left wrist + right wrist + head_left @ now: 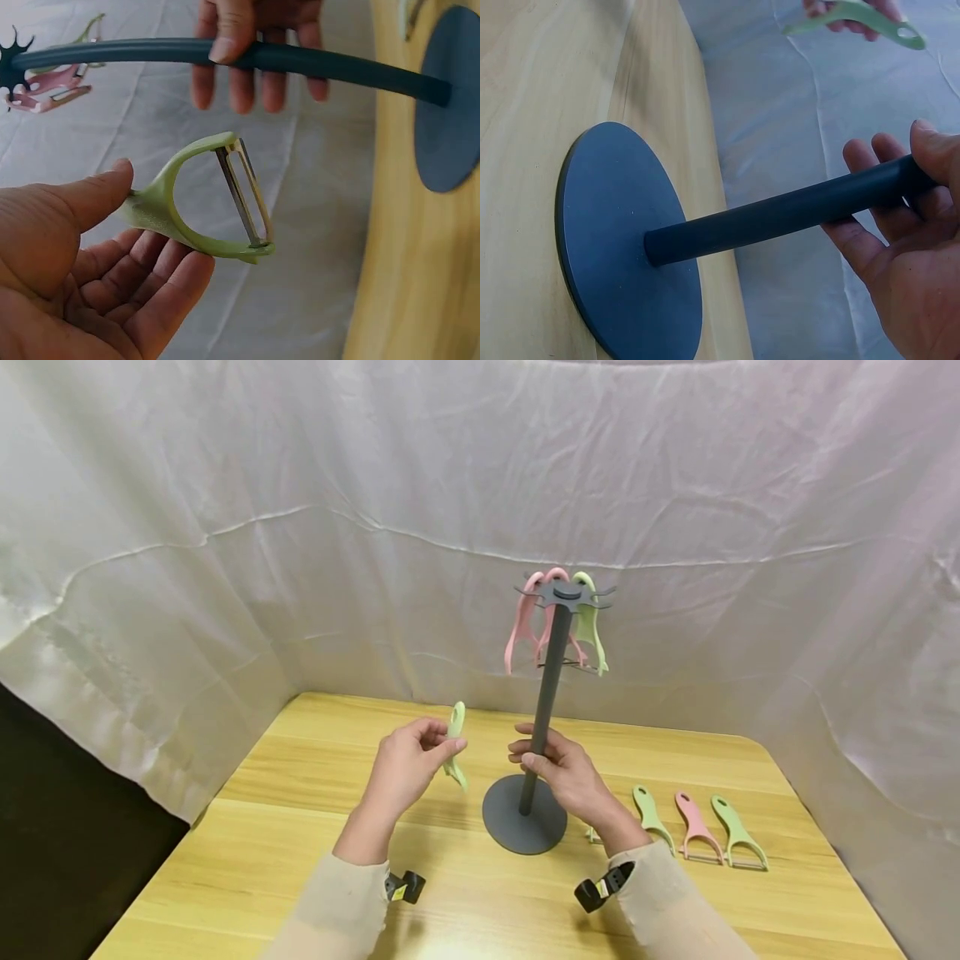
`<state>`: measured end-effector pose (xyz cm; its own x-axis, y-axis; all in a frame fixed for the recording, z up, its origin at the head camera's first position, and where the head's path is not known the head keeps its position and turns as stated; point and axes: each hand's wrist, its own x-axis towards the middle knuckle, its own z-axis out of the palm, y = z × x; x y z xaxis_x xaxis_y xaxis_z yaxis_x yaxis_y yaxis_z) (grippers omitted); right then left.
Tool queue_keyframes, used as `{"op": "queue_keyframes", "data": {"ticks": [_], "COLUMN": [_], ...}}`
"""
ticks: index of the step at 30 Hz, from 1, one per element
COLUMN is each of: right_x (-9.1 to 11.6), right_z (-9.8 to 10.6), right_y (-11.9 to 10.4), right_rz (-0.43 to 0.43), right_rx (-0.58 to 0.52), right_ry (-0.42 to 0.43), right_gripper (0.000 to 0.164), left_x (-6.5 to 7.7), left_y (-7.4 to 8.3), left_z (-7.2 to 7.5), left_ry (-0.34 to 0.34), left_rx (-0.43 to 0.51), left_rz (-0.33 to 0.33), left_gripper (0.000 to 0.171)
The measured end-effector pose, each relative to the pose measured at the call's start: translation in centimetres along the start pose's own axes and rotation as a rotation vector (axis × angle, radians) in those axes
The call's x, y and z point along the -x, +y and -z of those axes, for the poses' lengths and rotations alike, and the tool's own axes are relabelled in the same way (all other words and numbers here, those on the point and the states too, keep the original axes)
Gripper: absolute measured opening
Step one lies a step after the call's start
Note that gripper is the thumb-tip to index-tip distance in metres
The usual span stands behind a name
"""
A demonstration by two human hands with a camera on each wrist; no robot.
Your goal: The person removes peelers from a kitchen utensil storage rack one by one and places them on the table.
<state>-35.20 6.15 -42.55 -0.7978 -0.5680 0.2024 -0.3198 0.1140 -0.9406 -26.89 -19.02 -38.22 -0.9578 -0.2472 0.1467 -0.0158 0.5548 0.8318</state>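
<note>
My left hand [408, 760] pinches a light green Y-shaped peeler [157, 202] by its handle, above the table and left of the stand. The peeler's metal blade [244, 191] faces away from the palm in the left wrist view. My right hand [566, 772] holds the dark grey pole [780, 214] of an upright utensil stand, thumb on the near side and fingers behind. The stand's round base [504, 817] rests on the table. From its hooked top [567, 595] hang two pink peelers [522, 622] and a green peeler [587, 622].
Right of the stand, on the wooden table [300, 827], lie a pink peeler [693, 818] and green peelers [735, 827], one partly hidden behind my right forearm. A pale curtain [420, 468] surrounds the table at the back and sides.
</note>
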Motion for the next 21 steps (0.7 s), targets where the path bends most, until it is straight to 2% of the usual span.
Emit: {"op": "queue_keyframes", "data": {"ticks": [4, 15, 21], "right_x": [0.0, 0.0, 0.0], "right_z": [0.0, -0.1, -0.2], "right_y": [0.0, 0.1, 0.2], "right_rz": [0.001, 0.000, 0.002], "right_rx": [-0.002, -0.012, -0.020], "right_ry": [-0.001, 0.001, 0.004], "right_gripper": [0.043, 0.044, 0.044], "left_x": [0.3, 0.2, -0.1], "left_y": [-0.8, -4.0, -4.9], "left_z": [-0.2, -1.4, -2.2], "left_ry": [-0.005, -0.082, -0.107], "left_rx": [-0.088, -0.305, -0.407], "left_rz": [0.035, 0.105, 0.129], "left_gripper": [0.035, 0.036, 0.037]}}
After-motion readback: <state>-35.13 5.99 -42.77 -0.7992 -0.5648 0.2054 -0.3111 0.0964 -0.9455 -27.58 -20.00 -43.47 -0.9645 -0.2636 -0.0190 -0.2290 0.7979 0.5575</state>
